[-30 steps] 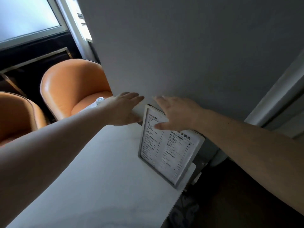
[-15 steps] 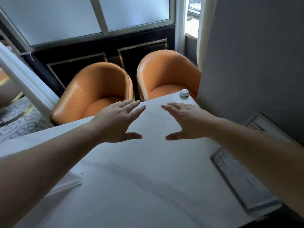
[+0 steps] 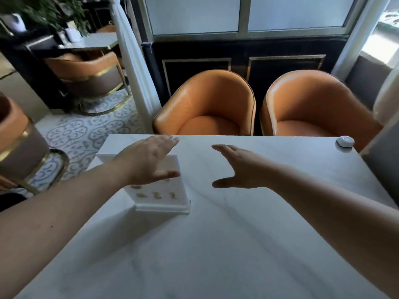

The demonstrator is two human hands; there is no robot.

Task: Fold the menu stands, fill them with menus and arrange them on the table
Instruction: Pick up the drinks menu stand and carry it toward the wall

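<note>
Across the lower two thirds of the frame lies a white marble-patterned bench (image 3: 237,244), with both bare forearms reaching over it from the bottom corners. At centre left, the left hand (image 3: 149,160) is spread flat with fingers extended, grasping nothing; it hangs over the upper part of a white menu stand (image 3: 160,197) that rests on the left half of the bench, and whether the palm touches the stand cannot be told. The stand shows a pale slanted face with a few small tan marks, too blurred to read, and a raised lip along its near edge. At centre, the right hand (image 3: 239,169) is likewise released, fingers together and thumb splayed toward the bottom of the frame, above bare bench surface and apart from the stand. Near the bench's far right corner sits a small round white button-like device (image 3: 345,142). Beyond the far edge, in the upper middle and upper right, two orange chairs (image 3: 207,106) stand side by side against a dark panelled wall (image 3: 237,52) beneath frosted windows (image 3: 194,14).
</note>
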